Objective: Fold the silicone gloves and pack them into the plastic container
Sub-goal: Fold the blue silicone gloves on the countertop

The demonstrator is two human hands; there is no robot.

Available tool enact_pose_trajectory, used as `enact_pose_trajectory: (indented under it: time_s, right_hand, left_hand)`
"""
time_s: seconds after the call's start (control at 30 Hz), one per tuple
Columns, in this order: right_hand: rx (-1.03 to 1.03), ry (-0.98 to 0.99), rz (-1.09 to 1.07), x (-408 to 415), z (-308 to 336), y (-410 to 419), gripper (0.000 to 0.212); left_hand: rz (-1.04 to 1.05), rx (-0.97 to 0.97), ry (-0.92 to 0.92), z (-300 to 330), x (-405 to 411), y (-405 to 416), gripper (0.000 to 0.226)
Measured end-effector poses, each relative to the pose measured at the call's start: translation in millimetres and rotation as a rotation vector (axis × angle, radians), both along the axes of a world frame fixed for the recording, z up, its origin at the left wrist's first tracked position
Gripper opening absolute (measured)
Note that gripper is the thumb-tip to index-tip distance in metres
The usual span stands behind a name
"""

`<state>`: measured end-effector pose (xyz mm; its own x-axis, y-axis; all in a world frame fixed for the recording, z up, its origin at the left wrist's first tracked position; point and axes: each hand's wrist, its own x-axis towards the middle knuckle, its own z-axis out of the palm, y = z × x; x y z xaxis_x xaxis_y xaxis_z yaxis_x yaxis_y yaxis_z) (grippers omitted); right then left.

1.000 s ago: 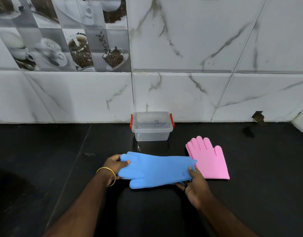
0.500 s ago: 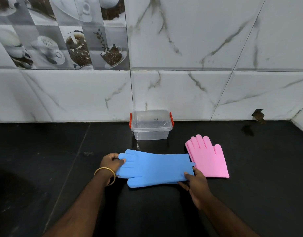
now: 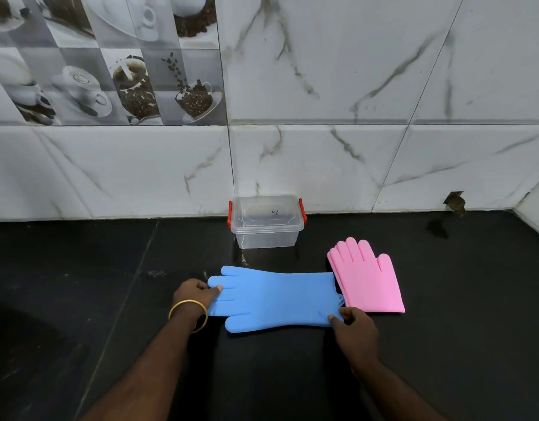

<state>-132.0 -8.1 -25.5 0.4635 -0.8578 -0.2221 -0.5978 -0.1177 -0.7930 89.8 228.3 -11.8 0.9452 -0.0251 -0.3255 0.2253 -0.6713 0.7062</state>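
Black counter [image 3: 292,375], marble wall [image 3: 353,86]; 2 hands pinching blue glove [image 3: 274,299] ends.

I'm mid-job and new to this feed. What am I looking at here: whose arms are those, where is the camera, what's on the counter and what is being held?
There is no machine here. The two arms belong to a person, and the single picture comes from a wide-angle camera worn on that person's head, looking forward and down.

The surface is a black counter against a marble-tiled wall. At the back stands a clear plastic container with red clips, its lid on. In front of it a blue glove lies flat and sideways, fingers pointing left. A pink glove lies to its right, fingers toward the wall; it looks like two layers, possibly a stacked pair.

The left hand, with a gold bangle at the wrist, pinches the blue glove's fingertips. The right hand pinches its cuff corner. Nothing is folded or packed yet.
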Motion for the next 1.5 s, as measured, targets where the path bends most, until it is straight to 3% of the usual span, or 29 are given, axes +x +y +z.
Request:
enact_pose_trajectory:
  time_s: [0.33, 0.43, 0.53, 0.63, 0.7, 0.77, 0.9, 1.07, 1.2, 1.5]
  right_hand:
    - [0.135, -0.066, 0.047, 10.5, -1.7, 8.0, 0.034]
    - [0.112, -0.060, 0.027, 10.0, 0.0, 8.3, 0.021]
    - [-0.127, -0.013, 0.174, 16.9, 4.0, -0.1, 0.021]
    - [-0.270, 0.044, 0.309, 40.9, 12.4, -15.5, 0.041]
    - [-0.283, 0.122, 0.371, 59.0, 17.6, -25.8, 0.054]
    - [-0.279, 0.207, 0.415, 73.6, 17.9, -33.4, 0.057]
    - [-0.269, 0.259, 0.422, 85.2, 10.9, -40.7, 0.041]
    - [-0.274, 0.175, 0.354, 84.0, 8.2, -42.7, 0.025]
    - [-0.285, 0.078, 0.376, 83.7, 9.0, -37.8, 0.014]
    - [-0.277, 0.005, 0.354, 80.1, 15.7, -41.6, 0.013]
  left_hand:
    - [0.066, -0.068, 0.065, 5.6, 4.2, 25.6, 0.028]
    - [0.056, 0.076, -0.054, 7.9, -2.6, 26.1, 0.038]
    - [-0.115, 0.157, -0.354, 12.4, -21.5, 14.5, 0.034]
    - [-0.564, -0.057, -0.290, 16.6, -43.3, -9.2, 0.032]
    - [-0.820, 0.016, -0.257, 18.9, -55.3, -25.6, 0.040]
    - [-0.931, 0.172, -0.291, 18.2, -62.7, -38.5, 0.048]
    - [-1.048, 0.394, -0.350, 12.7, -69.5, -51.6, 0.040]
    - [-1.041, 0.400, -0.394, 10.5, -68.9, -51.3, 0.024]
    - [-1.081, 0.440, -0.440, 11.0, -73.2, -53.3, 0.026]
    - [-1.134, 0.434, -0.523, 13.6, -77.4, -47.5, 0.028]
